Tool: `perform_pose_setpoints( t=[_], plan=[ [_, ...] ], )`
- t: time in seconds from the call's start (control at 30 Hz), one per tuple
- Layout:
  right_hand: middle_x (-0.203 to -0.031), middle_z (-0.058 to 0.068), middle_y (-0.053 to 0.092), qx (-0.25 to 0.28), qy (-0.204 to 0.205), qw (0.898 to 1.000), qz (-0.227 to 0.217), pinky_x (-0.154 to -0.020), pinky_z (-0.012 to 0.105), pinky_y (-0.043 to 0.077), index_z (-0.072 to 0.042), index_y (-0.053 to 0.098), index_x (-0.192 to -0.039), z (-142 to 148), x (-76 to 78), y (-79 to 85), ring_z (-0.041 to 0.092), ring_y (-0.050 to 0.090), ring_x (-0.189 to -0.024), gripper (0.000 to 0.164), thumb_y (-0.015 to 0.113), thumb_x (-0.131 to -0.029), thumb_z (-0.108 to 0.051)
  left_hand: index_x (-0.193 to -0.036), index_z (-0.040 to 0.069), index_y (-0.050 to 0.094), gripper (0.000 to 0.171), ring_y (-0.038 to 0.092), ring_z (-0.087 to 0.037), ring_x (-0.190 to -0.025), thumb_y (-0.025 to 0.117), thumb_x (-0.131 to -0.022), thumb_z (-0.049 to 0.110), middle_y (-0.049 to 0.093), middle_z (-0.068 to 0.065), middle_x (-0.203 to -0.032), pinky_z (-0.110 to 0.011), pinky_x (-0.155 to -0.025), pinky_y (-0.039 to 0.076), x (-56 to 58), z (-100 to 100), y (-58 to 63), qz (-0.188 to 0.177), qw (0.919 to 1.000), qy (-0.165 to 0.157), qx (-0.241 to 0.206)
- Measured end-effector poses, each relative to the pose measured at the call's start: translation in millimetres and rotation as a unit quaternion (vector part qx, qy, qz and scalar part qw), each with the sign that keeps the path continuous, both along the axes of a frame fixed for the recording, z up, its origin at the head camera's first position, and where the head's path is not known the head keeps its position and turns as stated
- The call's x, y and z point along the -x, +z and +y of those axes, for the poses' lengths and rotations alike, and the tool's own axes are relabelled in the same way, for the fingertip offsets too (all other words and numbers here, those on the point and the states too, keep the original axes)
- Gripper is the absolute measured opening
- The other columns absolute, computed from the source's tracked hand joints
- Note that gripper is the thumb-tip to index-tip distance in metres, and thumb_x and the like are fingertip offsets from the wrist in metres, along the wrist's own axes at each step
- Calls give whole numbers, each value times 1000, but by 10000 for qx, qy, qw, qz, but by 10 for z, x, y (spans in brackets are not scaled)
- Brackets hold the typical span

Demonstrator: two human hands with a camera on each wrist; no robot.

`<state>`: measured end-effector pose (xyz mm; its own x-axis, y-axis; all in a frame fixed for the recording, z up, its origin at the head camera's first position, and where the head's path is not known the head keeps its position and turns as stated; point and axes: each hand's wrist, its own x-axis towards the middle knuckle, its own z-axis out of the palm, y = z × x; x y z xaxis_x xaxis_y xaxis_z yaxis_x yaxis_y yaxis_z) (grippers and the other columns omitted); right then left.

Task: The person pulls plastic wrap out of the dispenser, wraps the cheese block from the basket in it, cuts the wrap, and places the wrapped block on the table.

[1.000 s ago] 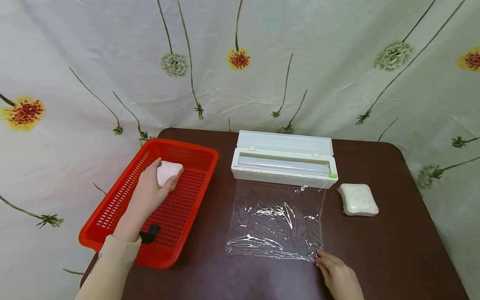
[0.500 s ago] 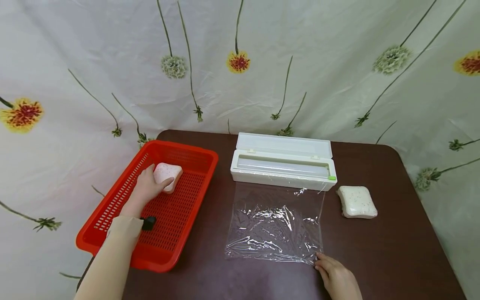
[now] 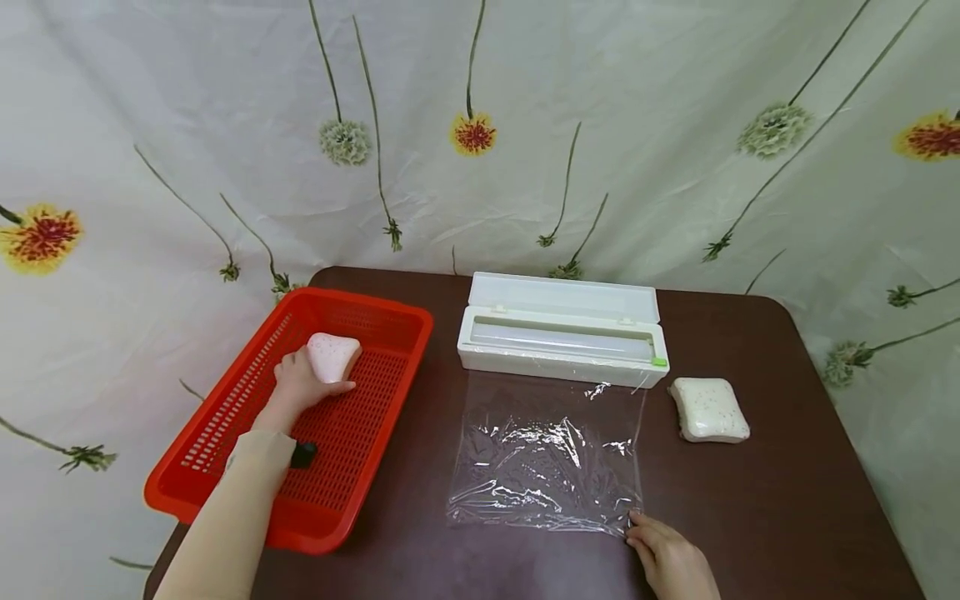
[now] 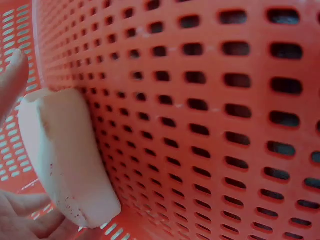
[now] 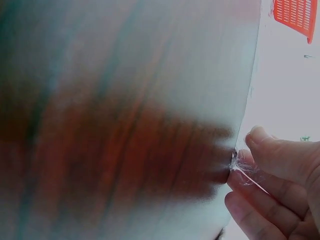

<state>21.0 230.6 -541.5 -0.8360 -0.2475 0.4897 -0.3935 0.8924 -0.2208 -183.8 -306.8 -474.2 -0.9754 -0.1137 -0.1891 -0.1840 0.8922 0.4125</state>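
In the red plastic basket (image 3: pixel 390 400) lies a bread-slice-shaped block (image 3: pixel 330 357), whitish with pink specks. My left hand (image 3: pixel 300 385) is at its near left side, thumb stretched out along the lower edge. In the left wrist view the block (image 4: pixel 70 155) leans close to the slotted basket surface; fingers (image 4: pixel 30 215) touch its lower end, and another digit stands apart above it. My right hand (image 3: pixel 671 560) pinches the near right corner of a clear cling film sheet (image 3: pixel 551 467). In the right wrist view, crumpled film shows between thumb and fingers (image 5: pixel 280 150).
The film runs out of a white dispenser box (image 3: pixel 562 362) with its lid raised and a roll inside. A second speckled white block (image 3: pixel 708 410), shiny as if wrapped, lies to the right on the dark table (image 3: pixel 787 500). A flowered cloth (image 3: pixel 637 125) hangs behind.
My left thumb has slid off the block's face to below its edge, and the block has tilted slightly. My right hand keeps its pinch on the film corner. The head view has shifted slightly.
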Motion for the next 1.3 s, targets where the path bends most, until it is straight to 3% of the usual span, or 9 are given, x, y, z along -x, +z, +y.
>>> perform_pose_setpoints(
  t=[0.17,0.37,0.57,0.7,0.93,1.13,1.3],
  plan=[
    [-89,0,76,-11,14,10000,-2,-66,27,54,-16,71,-71,-2,-22,-18,16,72,-78,29,90,-51,-6,-129,-21,27,99,34,-50,-103,84,-72,36,37,-43,-118,-60,-87,39,-76,40,-67,110,9991,240,326],
    [-90,1,76,12,49,10000,-13,-66,27,53,-16,71,-71,-19,-31,-25,16,72,-78,29,90,-52,-6,-118,-23,32,93,36,-48,-97,85,-70,36,38,-41,-107,-57,-82,45,-109,71,-105,-10,9957,509,772],
    [-91,1,76,24,-31,10000,-40,-66,27,54,-15,71,-70,-32,-31,-14,16,72,-79,27,90,-54,-7,-119,-22,35,89,37,-49,-98,82,-72,37,39,-41,-108,-62,-83,43,-82,42,-125,-47,9947,754,697],
    [-91,1,76,18,-73,9999,-97,-66,28,54,-16,71,-70,-41,-34,-14,16,72,-79,26,91,-55,-8,-122,-21,35,86,38,-50,-98,79,-76,37,38,-40,-111,-64,-83,43,-70,54,-71,52,9962,775,396],
    [-93,0,76,40,-156,9998,-148,-67,28,54,-16,72,-71,-46,-47,-22,16,73,-80,27,91,-55,-7,-134,-22,29,89,38,-51,-105,75,-81,33,35,-43,-122,-62,-88,44,-105,143,214,460,9968,659,-39],
    [-93,2,77,69,-143,9999,-63,-67,30,55,-15,72,-72,-41,-46,-18,18,74,-81,26,91,-55,-7,-144,-14,25,91,31,-49,-120,74,-83,32,34,-38,-134,-63,-94,42,-219,314,608,1086,9917,645,-237],
    [-93,3,77,105,-145,9998,-60,-66,30,55,-14,72,-72,-41,-35,-2,19,74,-80,26,91,-56,-6,-149,-6,24,93,33,-46,-124,77,-81,30,34,-31,-140,-63,-93,43,-401,616,954,1722,9834,219,-524]
  ],
)
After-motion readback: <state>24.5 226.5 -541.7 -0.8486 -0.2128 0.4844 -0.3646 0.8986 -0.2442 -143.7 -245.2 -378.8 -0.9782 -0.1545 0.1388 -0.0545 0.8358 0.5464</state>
